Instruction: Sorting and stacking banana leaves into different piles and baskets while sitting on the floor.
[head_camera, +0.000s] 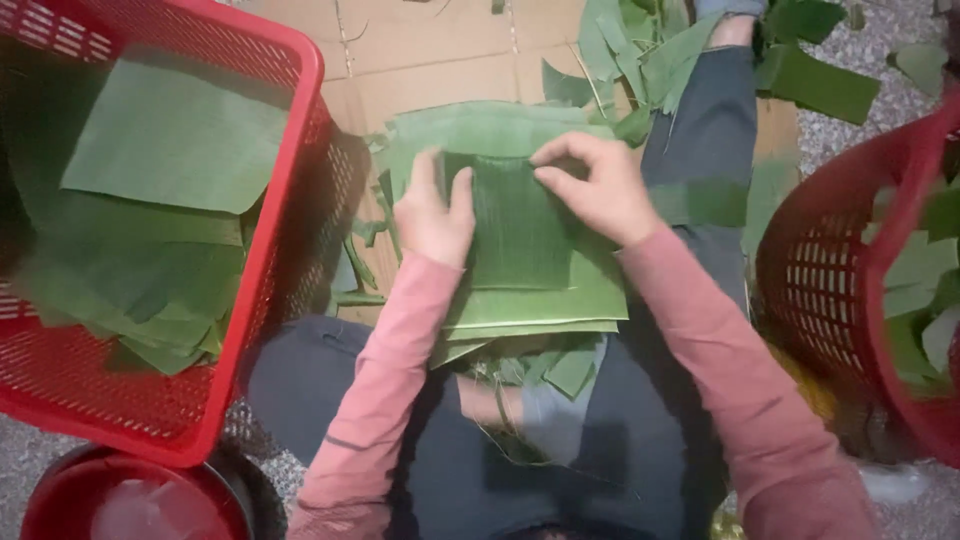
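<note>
Down at the near edge sits our round red tub (130, 500), with our dark trousers and pink sleeves beside it. Just beyond, the stack of cut green leaves (530, 300) rests on our lap and the cardboard sheet (420, 60). On top of that stack lies the small dark green leaf square (520, 230). Our left hand (435, 215) presses on its left edge, fingers together and flat, thumb along the side. Our right hand (595, 185) has its grip pinched on the square's upper right corner, thumb and forefinger closed on the leaf. To the left stands the red mesh crate (290, 180), holding more flat leaf pieces. To the right is a red round basket (830, 280), with leaves inside too. Farthest off, loose leaf scraps (650, 50) lie scattered over the cardboard and the speckled floor (900, 30).
</note>
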